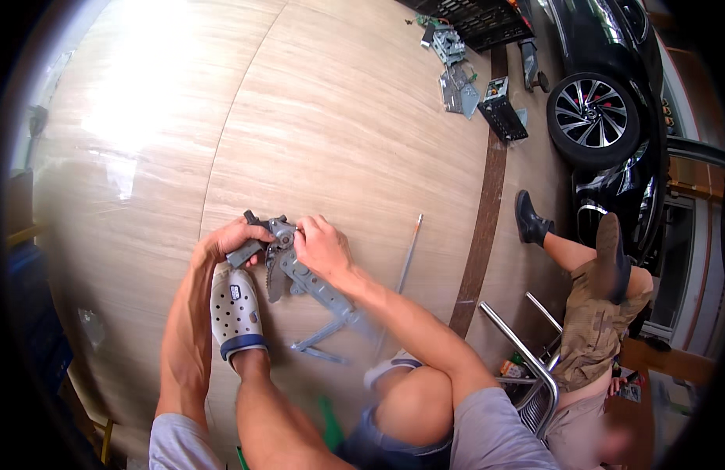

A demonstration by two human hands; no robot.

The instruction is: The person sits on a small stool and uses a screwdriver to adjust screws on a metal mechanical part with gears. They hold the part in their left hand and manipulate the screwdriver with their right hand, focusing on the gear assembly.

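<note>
Held grey metal mech. (319, 291) just rt of clog (235, 311) w/ L hand (235, 237); touched it w/ R hand (323, 247), bunched, couldn't tell if gripping. Saw thin rod (410, 254) farther rt of clog.

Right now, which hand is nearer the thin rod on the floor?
Right. The right hand, at the metal mechanism, is left of the thin rod, apart from it; the left hand, gripping the mechanism's left side, is farther left.

Matt mechanism (319, 291), apparently metal, glossy floor (323, 117), matt clog (235, 312)
</note>
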